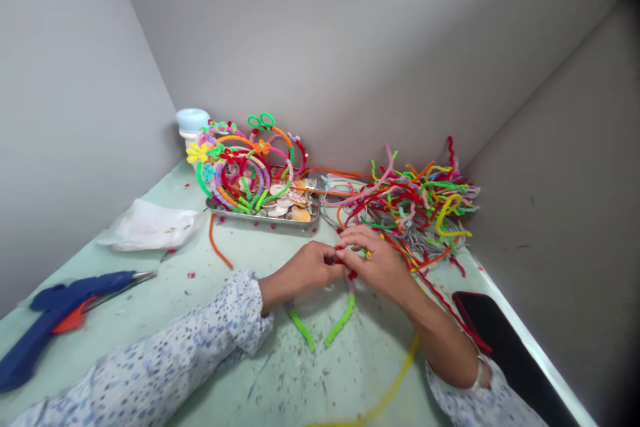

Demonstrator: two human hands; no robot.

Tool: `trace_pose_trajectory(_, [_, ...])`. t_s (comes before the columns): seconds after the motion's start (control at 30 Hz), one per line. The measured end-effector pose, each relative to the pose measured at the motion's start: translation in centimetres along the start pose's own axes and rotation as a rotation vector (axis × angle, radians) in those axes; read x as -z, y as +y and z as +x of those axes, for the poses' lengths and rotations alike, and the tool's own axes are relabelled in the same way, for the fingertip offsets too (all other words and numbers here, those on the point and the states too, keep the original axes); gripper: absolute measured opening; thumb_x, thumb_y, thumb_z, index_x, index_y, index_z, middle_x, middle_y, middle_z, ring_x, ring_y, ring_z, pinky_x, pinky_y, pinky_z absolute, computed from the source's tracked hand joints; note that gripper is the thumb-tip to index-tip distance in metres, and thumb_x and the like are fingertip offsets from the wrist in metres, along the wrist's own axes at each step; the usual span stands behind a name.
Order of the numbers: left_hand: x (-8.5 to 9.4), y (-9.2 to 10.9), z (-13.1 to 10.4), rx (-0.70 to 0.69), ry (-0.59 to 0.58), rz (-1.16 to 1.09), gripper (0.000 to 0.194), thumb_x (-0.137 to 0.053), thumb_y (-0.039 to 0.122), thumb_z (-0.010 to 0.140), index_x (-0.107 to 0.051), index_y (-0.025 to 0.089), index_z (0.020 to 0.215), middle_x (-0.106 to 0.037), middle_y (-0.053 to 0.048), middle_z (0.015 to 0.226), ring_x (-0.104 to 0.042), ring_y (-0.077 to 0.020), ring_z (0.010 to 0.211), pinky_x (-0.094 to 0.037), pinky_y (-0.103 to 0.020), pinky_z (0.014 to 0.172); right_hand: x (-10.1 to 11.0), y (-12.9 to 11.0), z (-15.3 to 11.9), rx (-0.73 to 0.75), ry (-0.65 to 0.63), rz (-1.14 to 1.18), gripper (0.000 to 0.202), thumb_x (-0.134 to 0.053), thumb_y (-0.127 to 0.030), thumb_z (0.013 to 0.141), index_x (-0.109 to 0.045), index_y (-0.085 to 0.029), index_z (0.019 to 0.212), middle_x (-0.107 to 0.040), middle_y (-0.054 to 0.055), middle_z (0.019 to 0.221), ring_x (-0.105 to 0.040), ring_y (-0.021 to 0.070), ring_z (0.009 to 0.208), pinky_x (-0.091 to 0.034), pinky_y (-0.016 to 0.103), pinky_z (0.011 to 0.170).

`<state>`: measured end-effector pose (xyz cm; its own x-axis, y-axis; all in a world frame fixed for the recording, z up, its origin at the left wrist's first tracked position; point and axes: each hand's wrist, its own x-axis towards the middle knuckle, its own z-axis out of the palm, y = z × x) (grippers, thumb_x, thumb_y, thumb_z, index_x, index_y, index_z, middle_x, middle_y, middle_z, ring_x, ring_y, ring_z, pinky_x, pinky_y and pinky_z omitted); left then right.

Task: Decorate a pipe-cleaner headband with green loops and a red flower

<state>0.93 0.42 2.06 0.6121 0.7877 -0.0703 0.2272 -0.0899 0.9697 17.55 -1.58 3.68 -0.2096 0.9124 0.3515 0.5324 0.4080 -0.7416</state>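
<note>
Over the middle of the table, my left hand [314, 267] and my right hand [371, 257] meet at the fingertips. Both are closed around a small red fuzzy piece [352, 274], mostly hidden by the fingers. From beneath the hands hang two fuzzy ends of a headband [341, 323], bright green at the tips, with a pale section above the right one. A bit of yellow shows between the fingers of my right hand.
A metal tray [260, 217] holds decorated headbands [245, 167] and flat pieces. Pipe cleaners [415, 200] are piled at back right. Blue pliers [65, 310], a plastic bag [150, 225], a phone [505, 347] and a yellow strand [390, 395] lie around the hands.
</note>
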Motion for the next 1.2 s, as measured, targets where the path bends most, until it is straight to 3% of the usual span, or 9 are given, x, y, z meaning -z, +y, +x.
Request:
trace_pose_trajectory(0.07, [0.1, 0.1, 0.1, 0.05, 0.009, -0.057, 0.019, -0.057, 0.028, 0.07, -0.069, 0.014, 0.075, -0.052, 0.004, 0.057, -0.039, -0.0087, 0.051, -0.028, -0.023, 0.052, 0.1, -0.1, 0.0, 0.057, 0.04, -0.02, 0.01, -0.059, -0.022, 0.08, -0.068, -0.023, 0.083, -0.059, 0.005, 0.099, -0.057, 0.018, 0.097, -0.044, 0.034, 0.089])
trace_pose_trajectory(0.17, [0.4, 0.2, 0.5, 0.117, 0.116, -0.173, 0.019, -0.06, 0.031, 0.069, -0.062, 0.013, 0.064, -0.047, 0.004, 0.052, -0.036, -0.0077, 0.049, -0.026, -0.023, 0.05, 0.3, -0.3, -0.2, 0.183, 0.114, -0.088, 0.012, -0.058, -0.02, 0.081, -0.068, -0.023, 0.087, -0.057, 0.006, 0.097, -0.057, 0.0181, 0.093, -0.046, 0.033, 0.084])
trace_pose_trajectory(0.33, [0.6, 0.4, 0.8, 0.138, 0.212, -0.453, 0.018, -0.064, 0.029, 0.068, -0.055, 0.014, 0.062, -0.044, 0.004, 0.054, -0.038, -0.0076, 0.05, -0.028, -0.022, 0.05, -0.4, -0.2, -0.8, 0.337, 0.214, -0.236, 0.02, -0.054, -0.013, 0.082, -0.065, -0.025, 0.094, -0.062, 0.005, 0.091, -0.058, 0.0182, 0.089, -0.048, 0.034, 0.08])
trace_pose_trajectory(0.53, [0.7, 1.0, 0.6, 0.063, 0.151, -0.662, 0.016, -0.062, 0.029, 0.071, -0.055, 0.014, 0.066, -0.05, 0.0, 0.064, -0.046, -0.009, 0.058, -0.035, -0.022, 0.056, -1.1, 1.2, -1.6, 0.477, 0.202, -0.411, 0.032, -0.051, -0.008, 0.08, -0.063, -0.026, 0.104, -0.067, 0.005, 0.1, -0.062, 0.0187, 0.091, -0.048, 0.036, 0.084])
trace_pose_trajectory(0.7, [0.9, 1.2, 0.7, 0.059, 0.178, -0.578, 0.02, -0.065, 0.032, 0.071, -0.058, 0.014, 0.07, -0.054, 0.0, 0.066, -0.046, -0.0086, 0.058, -0.034, -0.022, 0.056, -1.1, 1.6, -1.8, 0.509, 0.13, -0.418, 0.034, -0.049, -0.008, 0.078, -0.063, -0.025, 0.104, -0.067, 0.007, 0.105, -0.062, 0.0198, 0.095, -0.05, 0.036, 0.083])
trace_pose_trajectory(0.83, [0.9, 1.1, 0.7, 0.018, 0.248, -0.469, 0.018, -0.065, 0.03, 0.072, -0.058, 0.013, 0.071, -0.055, 0.001, 0.063, -0.045, -0.0074, 0.054, -0.033, -0.022, 0.055, -1.3, 0.9, -1.8, 0.445, 0.131, -0.292, 0.029, -0.051, -0.01, 0.077, -0.062, -0.023, 0.1, -0.066, 0.007, 0.102, -0.061, 0.0199, 0.095, -0.049, 0.035, 0.084])
trace_pose_trajectory(1.0, [0.7, 1.3, 0.6, -0.019, 0.317, -0.379, 0.015, -0.064, 0.026, 0.071, -0.059, 0.013, 0.075, -0.058, 0.001, 0.068, -0.049, -0.0088, 0.06, -0.037, -0.022, 0.06, -2.0, 0.2, -1.5, 0.145, 0.179, -0.187, 0.003, -0.056, -0.023, 0.081, -0.059, -0.023, 0.082, -0.064, 0.003, 0.079, -0.06, 0.0166, 0.072, -0.048, 0.029, 0.066])
trace_pose_trajectory(1.1, [0.7, 1.4, 0.6, -0.041, 0.306, -0.359, 0.016, -0.064, 0.027, 0.072, -0.061, 0.013, 0.079, -0.062, -0.002, 0.076, -0.054, -0.0113, 0.068, -0.041, -0.024, 0.066, -2.2, 0.0, -1.2, 0.005, 0.194, -0.163, 0.007, -0.056, -0.028, 0.082, -0.059, -0.022, 0.084, -0.064, 0.002, 0.078, -0.058, 0.0147, 0.064, -0.045, 0.027, 0.059])
trace_pose_trajectory(1.2, [0.8, 1.3, 0.6, -0.05, 0.289, -0.347, 0.015, -0.063, 0.027, 0.073, -0.061, 0.012, 0.077, -0.062, -0.002, 0.075, -0.055, -0.0119, 0.069, -0.042, -0.025, 0.068, -2.0, -0.1, -1.0, -0.002, 0.185, -0.185, 0.008, -0.054, -0.027, 0.083, -0.062, -0.022, 0.084, -0.065, 0.002, 0.079, -0.059, 0.0152, 0.066, -0.045, 0.027, 0.062])
